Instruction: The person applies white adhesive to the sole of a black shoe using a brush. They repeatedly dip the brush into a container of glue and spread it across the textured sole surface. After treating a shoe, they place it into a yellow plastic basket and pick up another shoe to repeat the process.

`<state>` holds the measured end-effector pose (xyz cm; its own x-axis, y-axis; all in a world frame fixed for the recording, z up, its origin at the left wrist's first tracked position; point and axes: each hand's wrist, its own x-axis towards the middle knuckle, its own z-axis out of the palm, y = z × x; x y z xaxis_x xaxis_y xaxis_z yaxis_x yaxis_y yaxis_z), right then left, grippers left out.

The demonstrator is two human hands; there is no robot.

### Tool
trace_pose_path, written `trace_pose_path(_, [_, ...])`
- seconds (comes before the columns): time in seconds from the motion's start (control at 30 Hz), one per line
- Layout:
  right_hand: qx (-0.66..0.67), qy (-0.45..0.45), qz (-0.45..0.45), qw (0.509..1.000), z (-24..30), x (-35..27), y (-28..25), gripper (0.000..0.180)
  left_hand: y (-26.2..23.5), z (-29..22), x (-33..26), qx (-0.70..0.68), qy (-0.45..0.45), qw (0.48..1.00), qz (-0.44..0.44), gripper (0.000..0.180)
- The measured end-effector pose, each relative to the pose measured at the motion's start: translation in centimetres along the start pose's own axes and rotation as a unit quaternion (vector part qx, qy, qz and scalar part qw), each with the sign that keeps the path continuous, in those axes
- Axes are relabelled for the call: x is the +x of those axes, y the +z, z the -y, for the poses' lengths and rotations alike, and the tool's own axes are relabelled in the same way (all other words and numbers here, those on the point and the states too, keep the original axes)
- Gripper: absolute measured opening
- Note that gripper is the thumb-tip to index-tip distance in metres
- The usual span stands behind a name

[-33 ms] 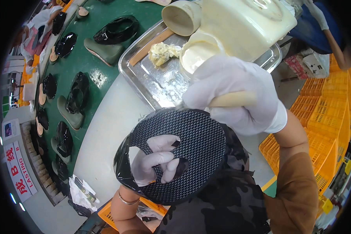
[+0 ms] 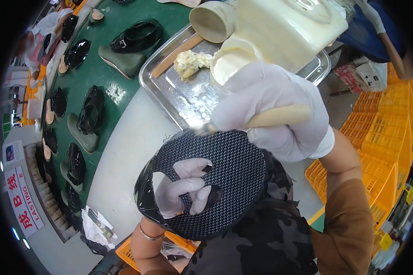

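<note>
A black shoe upper point(image 2: 238, 169) is turned so its woven lining faces up, with a glossy black outer edge showing at its left. My gloved left hand point(image 2: 183, 190) grips it from beneath; fingers and thumb come through its opening. Above the far rim, my gloved right hand point(image 2: 275, 107) is closed around the pale wooden handle of a brush point(image 2: 282, 116). The brush's bristles touch or nearly touch the upper's far edge. Just beyond my right hand stands a cup of creamy white paste point(image 2: 231, 64), partly hidden by the glove.
A metal tray point(image 2: 170, 98) carries the cup, a tipped beige cup point(image 2: 211, 23), a wooden strip point(image 2: 176, 57), a crusted lump point(image 2: 188, 64) and a cream container point(image 2: 291, 32). Black uppers and shoe lasts point(image 2: 128, 62) lie on the green belt point(image 2: 110, 89). Orange crates point(image 2: 371, 133) stand right.
My right hand has shifted slightly left and nearer with the brush, whose bristles now show at the upper's far edge. My left hand and the upper stay in place.
</note>
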<state>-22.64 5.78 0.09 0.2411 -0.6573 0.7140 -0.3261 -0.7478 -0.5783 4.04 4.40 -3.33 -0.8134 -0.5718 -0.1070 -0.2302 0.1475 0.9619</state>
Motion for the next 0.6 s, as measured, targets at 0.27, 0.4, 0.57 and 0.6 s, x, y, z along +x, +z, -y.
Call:
trace_pose_path(0.27, [-0.005, 0.068, -0.068, 0.995, -0.9, -0.9, 2.0, 0.009, -0.9, 0.8, -1.5, 0.026, 0.049, 0.998, 0.028, 0.035])
trace_pose_path(0.4, [-0.013, 0.065, -0.031, 0.997, 0.2, -0.8, 1.3, 0.012, -0.3, 0.9, -1.6, 0.077, 0.122, 0.989, -0.033, 0.034])
trace_pose_path(0.57, [0.008, 0.067, -0.127, 0.99, -0.2, -0.5, 3.2, 0.011, -0.5, 0.9, -3.1, -0.014, 0.017, 1.0, -0.019, 0.032])
trace_pose_path(0.6, [0.024, 0.097, -0.127, 0.987, -0.3, -0.7, 3.3, 0.011, -0.5, 0.9, -3.2, -0.057, -0.004, 0.997, -0.043, 0.031])
